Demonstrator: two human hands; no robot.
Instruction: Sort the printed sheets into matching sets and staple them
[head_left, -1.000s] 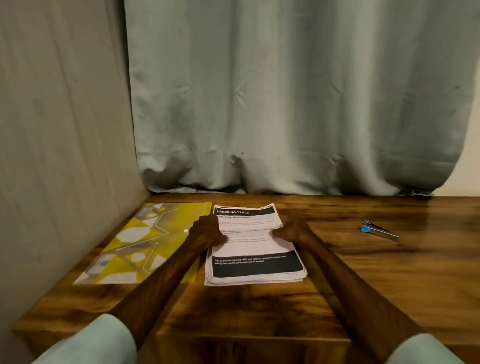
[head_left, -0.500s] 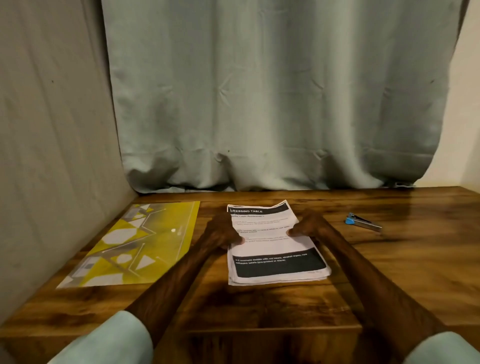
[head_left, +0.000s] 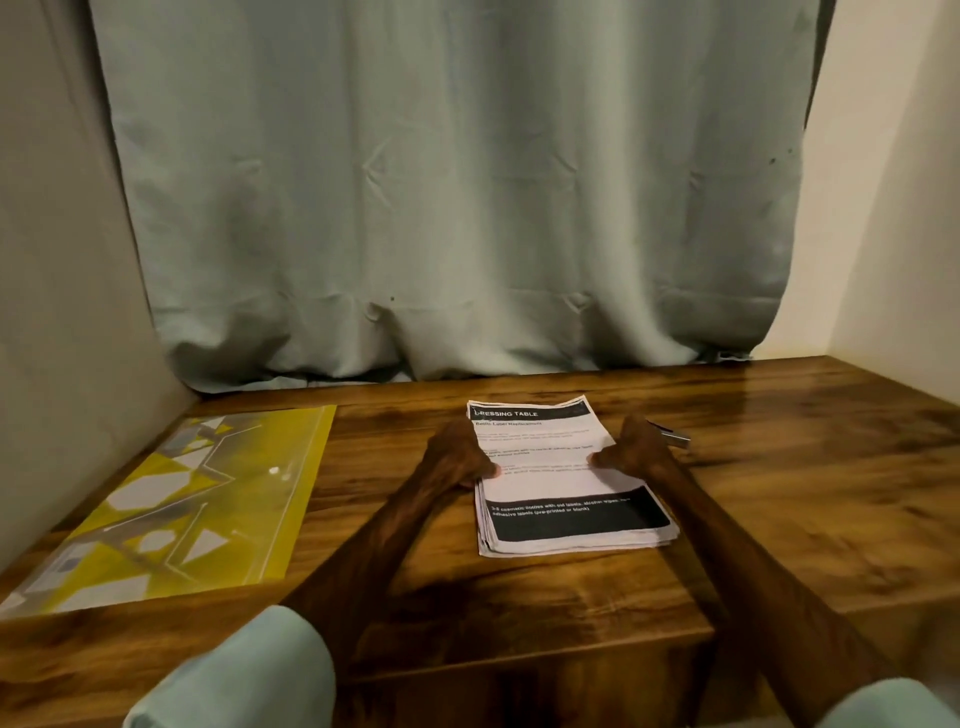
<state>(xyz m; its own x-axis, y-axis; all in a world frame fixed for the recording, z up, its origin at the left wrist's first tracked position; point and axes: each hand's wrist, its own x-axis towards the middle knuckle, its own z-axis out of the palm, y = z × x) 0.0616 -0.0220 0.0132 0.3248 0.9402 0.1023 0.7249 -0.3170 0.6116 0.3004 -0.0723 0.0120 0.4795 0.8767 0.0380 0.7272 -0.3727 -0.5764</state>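
A stack of printed sheets (head_left: 561, 499) lies on the wooden table (head_left: 779, 493); its top page has black bands and the heading "DRESSING TABLE". My left hand (head_left: 457, 457) holds the stack's left edge with the thumb on the top page. My right hand (head_left: 636, 449) holds the right edge the same way. Just behind my right hand, a small metal stapler (head_left: 675, 436) shows only its tip.
A yellow plastic folder (head_left: 182, 509) with grey and white shapes lies flat at the table's left. A grey-green curtain (head_left: 457, 208) hangs along the back edge. Walls close in the left and right sides.
The view has swung and moved closer, so the stack sits further right in the frame. My hands stay on the stack's two edges. The stapler is now mostly hidden behind my right hand.
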